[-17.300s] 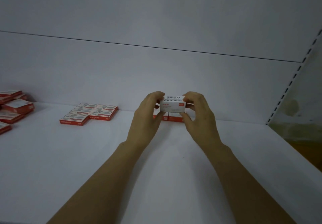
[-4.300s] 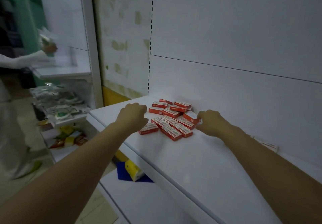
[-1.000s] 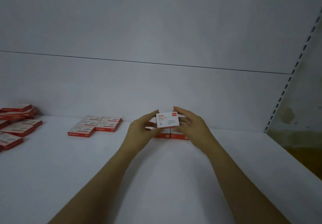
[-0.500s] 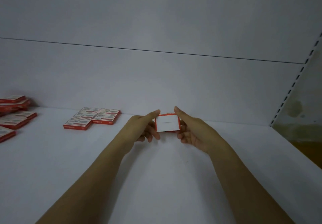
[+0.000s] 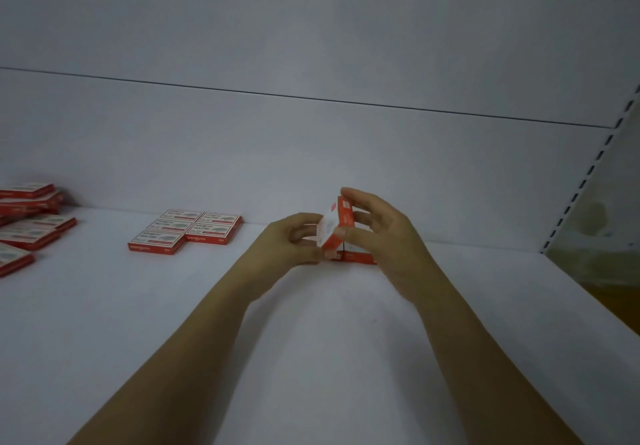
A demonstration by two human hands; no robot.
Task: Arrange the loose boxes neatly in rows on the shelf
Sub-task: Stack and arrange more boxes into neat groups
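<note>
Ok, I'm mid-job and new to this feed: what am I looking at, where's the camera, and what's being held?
No machine here: a person works bare-handed, and the single camera sits on their head, looking forward and down. The left hand and right hand together hold one small red-and-white box, tilted, above the white shelf. Under it, more boxes lie by the back wall, partly hidden. Further left is a neat flat block of boxes, and at the far left edge a loose pile waits.
</note>
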